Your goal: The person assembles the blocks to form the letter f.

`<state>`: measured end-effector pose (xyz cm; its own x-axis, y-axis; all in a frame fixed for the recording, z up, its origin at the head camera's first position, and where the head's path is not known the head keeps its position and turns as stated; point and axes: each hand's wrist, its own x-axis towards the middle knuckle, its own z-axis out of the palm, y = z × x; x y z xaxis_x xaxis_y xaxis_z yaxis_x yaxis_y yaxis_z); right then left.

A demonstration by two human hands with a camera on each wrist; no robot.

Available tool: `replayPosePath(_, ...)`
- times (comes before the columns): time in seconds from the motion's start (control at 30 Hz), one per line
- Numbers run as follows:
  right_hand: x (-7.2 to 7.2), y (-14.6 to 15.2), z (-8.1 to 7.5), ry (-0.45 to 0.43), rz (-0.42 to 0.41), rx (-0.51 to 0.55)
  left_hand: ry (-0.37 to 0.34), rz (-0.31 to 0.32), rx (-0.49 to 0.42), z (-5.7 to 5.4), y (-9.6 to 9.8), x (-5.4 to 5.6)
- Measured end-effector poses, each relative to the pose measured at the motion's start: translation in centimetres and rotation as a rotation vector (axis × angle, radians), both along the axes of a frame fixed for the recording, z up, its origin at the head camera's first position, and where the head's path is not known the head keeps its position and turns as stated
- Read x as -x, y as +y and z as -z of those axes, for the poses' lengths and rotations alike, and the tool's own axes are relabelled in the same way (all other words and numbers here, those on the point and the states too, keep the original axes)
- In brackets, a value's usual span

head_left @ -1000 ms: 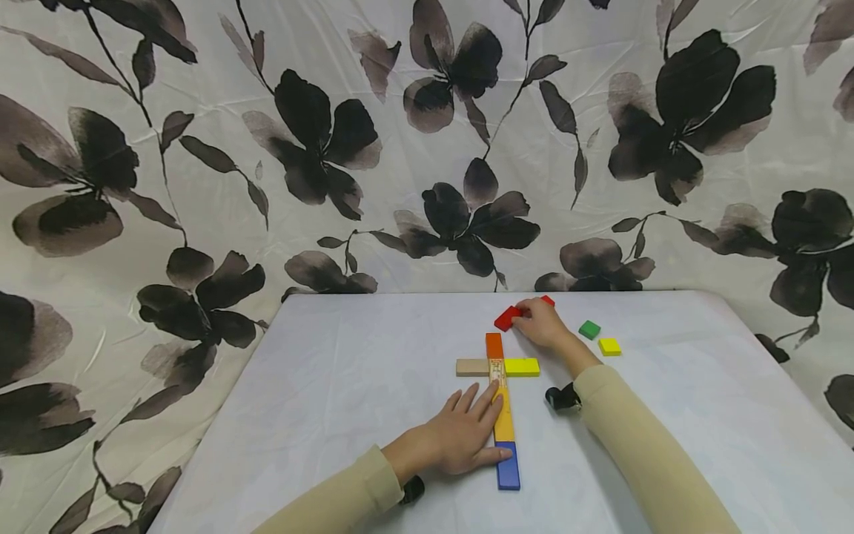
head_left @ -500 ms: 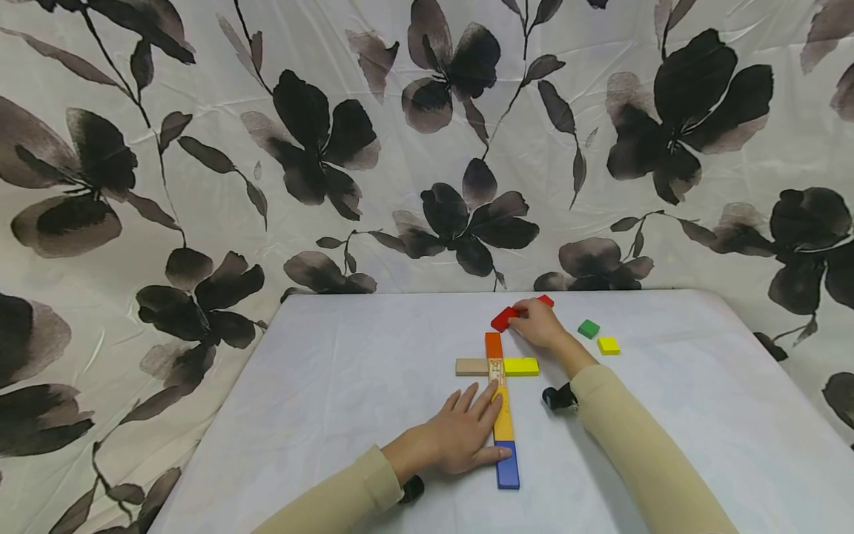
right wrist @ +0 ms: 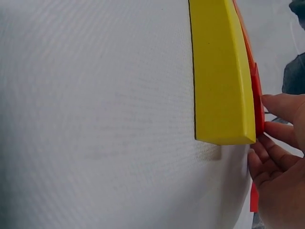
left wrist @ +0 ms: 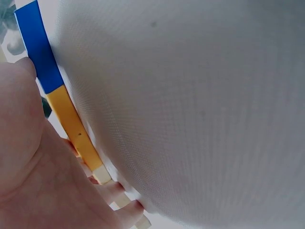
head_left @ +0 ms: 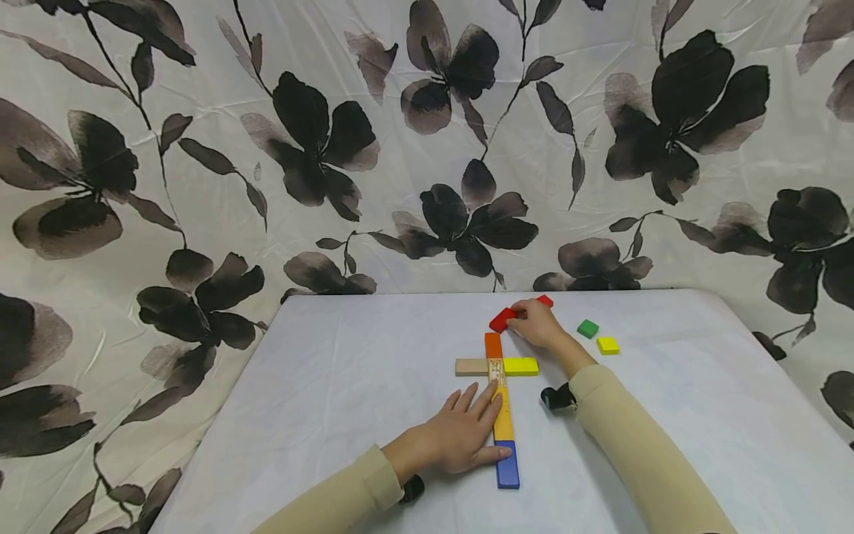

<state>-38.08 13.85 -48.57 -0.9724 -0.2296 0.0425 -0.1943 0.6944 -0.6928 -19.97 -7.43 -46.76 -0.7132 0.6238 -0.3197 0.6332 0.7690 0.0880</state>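
Observation:
Flat on the row of blocks lies my left hand, its fingers spread over the orange-yellow block and the thumb on the blue block. My right hand pinches a tilted red block between thumb and fingers, just beyond the orange block. Below the orange block, a patterned block sits between a tan block on the left and a long yellow block on the right. The right wrist view shows fingers against the red block, behind the yellow block.
Another red block lies partly hidden behind the right hand. A green block and a small yellow block lie to its right on the white table. A floral cloth hangs behind the table's far edge.
My right hand and the red block in it have shifted slightly left. The left hand stays in place on the blocks.

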Motion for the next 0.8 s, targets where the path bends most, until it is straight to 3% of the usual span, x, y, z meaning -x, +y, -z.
replayPosePath(0.8,-0.15,-0.17,-0.09,-0.025,-0.001,0.012,-0.008,-0.006,0.006,0.36,0.02,0.19)
